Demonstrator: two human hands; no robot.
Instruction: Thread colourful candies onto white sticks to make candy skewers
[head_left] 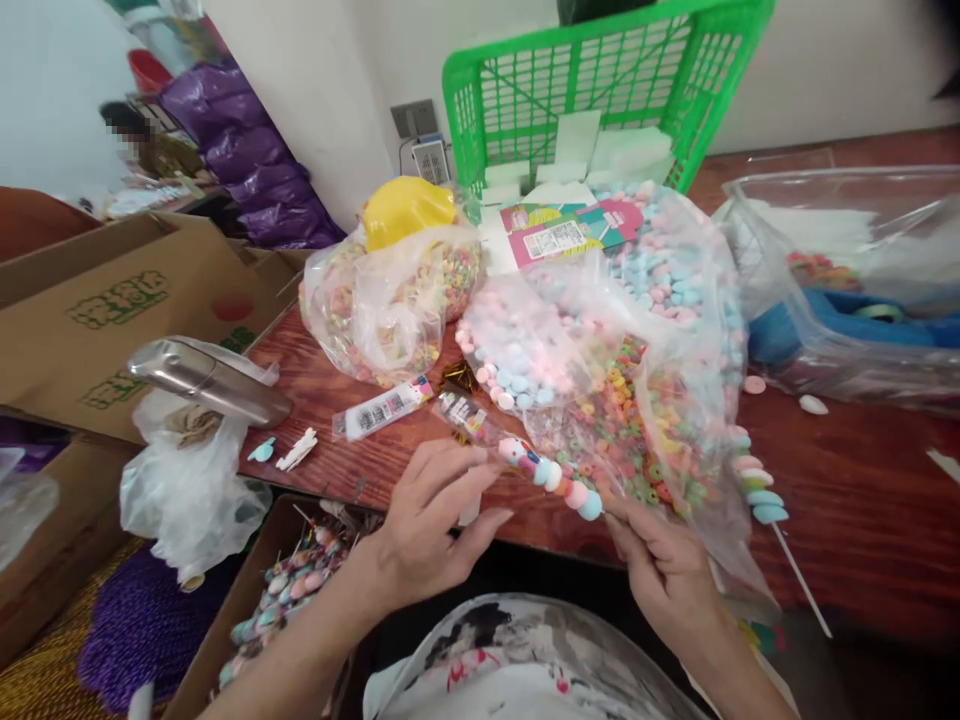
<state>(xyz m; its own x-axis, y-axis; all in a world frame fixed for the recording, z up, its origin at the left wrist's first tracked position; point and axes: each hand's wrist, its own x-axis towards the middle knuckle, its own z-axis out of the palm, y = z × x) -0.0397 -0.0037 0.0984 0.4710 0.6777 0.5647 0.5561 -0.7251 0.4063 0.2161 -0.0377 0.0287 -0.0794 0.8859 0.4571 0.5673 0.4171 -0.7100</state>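
Slanting over the near edge of the table (341,470), the beaded stick (551,478) lies between the two hands, its lower end toward the right hand (667,560). That hand's thumb and fingers are together, pinched on the end just past the pale blue bead, probably so the bead row is left uncovered. The left hand (431,515) hangs beside the upper end, fingers loosely curved and thumb apart; whether a fingertip touches the clear sleeve (487,430) there, I cannot tell. Just beyond, the bag of pastel beads (517,350) and the bag of coloured rings (607,440) gape within reach, likely for easy picking. A labelled packet (382,410) lies flat nearby. To the right, another stick (802,585) rests with its white stem bare, perhaps as a handle. Below the table, a carton (236,590) holds more strung beads (289,590); farther back, a green basket (480,110) leans over white cards.
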